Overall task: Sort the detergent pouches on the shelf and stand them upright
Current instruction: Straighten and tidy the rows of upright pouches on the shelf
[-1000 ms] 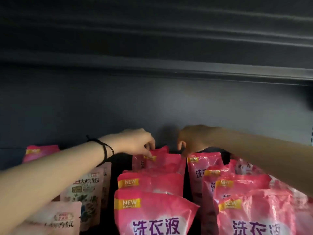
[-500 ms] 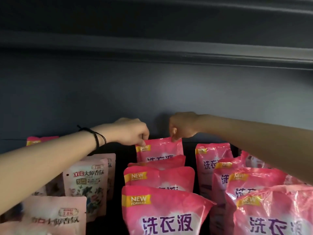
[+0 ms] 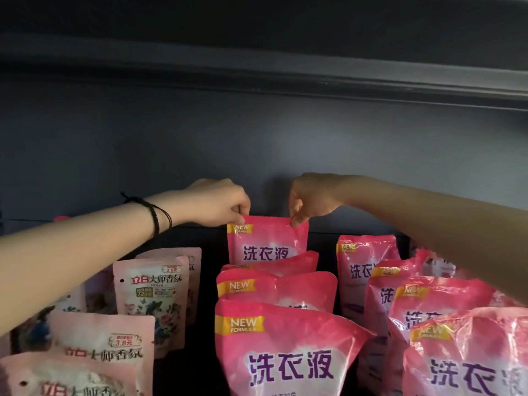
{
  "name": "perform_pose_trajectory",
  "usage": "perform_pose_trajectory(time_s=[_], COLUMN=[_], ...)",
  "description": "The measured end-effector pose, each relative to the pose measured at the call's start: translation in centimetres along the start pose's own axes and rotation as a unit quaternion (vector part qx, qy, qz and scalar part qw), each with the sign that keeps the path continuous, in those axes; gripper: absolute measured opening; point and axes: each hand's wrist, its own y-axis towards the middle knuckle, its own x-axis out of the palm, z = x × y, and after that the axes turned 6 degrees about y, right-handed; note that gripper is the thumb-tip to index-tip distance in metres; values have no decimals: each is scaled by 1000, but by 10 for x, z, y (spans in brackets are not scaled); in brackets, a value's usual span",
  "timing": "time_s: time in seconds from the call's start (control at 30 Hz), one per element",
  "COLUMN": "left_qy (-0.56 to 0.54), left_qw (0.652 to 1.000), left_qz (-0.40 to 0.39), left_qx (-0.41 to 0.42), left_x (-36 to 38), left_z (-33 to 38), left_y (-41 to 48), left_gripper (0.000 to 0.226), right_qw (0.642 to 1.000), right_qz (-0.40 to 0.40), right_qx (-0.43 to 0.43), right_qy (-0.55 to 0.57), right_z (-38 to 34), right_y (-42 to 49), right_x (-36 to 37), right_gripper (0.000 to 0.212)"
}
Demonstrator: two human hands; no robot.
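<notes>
Now that the rear pink pouch has risen upright, pinched at its top corners by left hand and right hand, that row's back place looks settled.

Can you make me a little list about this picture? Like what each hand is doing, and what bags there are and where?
left hand: pinches the top left corner of the back pouch
right hand: pinches its top right corner
back pouch: pink, upright, last in the middle row
pink pouches: middle and right rows, purple writing
pale pouches: left side, flower pictures
wristband: black, on the left wrist
</notes>
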Motion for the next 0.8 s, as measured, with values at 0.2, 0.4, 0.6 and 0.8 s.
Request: perform_pose_trajectory(time_s=[0.2,0.4,0.6,0.8], left_qy=[-5,-45,-97,-164], left_qw=[1000,999,995,975], left_qz=[-30,-18,15,123], left_qx=[7,-10,-29,-86], left_x=[16,19,16,-4], left_z=[10,11,1,-23], left_y=[2,-2,-37,-113], left_gripper=[13,12,22,19], right_qw=[1000,999,1000,990], right_qz=[-27,-43,-23,124], right_qx=[-6,-9,13,57], right_qy=[-10,-14,-13,47], right_z=[-1,-5,-21,-63], right_y=[5,-1,-26,-77], right_x=[24,25,11,-1], right_gripper=[23,19,25,29])
